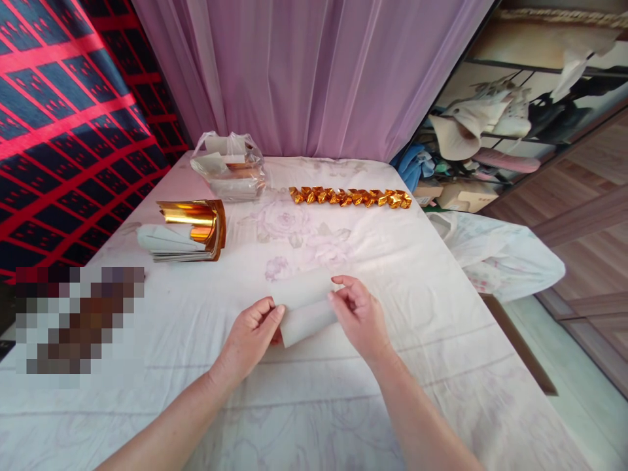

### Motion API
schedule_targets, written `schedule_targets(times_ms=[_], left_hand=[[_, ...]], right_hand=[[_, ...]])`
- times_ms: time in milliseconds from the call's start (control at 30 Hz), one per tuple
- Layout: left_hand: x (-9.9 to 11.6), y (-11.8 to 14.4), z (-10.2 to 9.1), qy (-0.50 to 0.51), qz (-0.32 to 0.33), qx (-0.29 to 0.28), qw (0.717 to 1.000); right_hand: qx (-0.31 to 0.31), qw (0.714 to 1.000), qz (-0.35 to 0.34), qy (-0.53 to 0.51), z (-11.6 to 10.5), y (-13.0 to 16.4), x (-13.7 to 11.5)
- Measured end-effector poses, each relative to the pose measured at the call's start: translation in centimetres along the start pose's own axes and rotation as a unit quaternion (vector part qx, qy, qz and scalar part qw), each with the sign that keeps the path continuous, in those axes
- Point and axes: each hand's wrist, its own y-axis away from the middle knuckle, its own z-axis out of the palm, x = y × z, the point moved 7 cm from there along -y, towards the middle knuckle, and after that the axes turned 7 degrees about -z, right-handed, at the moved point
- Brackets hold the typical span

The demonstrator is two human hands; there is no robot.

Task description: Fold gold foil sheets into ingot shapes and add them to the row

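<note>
A sheet of paper [310, 313], pale side showing and bent along its length, is held just above the tablecloth. My left hand [256, 330] pinches its left end between thumb and fingers. At the other end, my right hand [357, 313] grips the edge with the thumb on top and the index finger curled above. Beyond, a row of folded gold foil pieces [350, 197] lies across the table. To the left rests a curved stack of gold foil paper sheets [191, 229], gold on one face and pale on the other.
A clear plastic bag [229, 167] with more sheets stands at the far left of the flowered tablecloth [422, 392]. A blurred patch [81, 324] hides something at left. Right of the table are a white plastic bag [515, 255] and a shelf with shoes [483, 118].
</note>
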Motion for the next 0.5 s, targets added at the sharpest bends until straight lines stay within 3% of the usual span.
schedule_targets(times_ms=[167,367,433,500], left_hand=[[-0.4,-0.4,0.2,0.013,-0.028,-0.026,0.999],[-1.3,-0.9,-0.4,-0.018,-0.077,-0.014,0.997],[-1.4,-1.1,-0.9,-0.053,-0.052,0.001,0.997],[-0.9,-1.0,-1.4,-0.115,0.016,0.032,0.993]], right_hand=[[-0.014,0.999,0.051,0.001,0.9,0.2,1.4],[-0.057,0.978,0.091,0.176,0.9,0.4,2.1],[-0.070,0.966,0.100,0.226,0.9,0.5,2.3],[-0.081,0.958,0.106,0.253,1.0,0.6,2.4]])
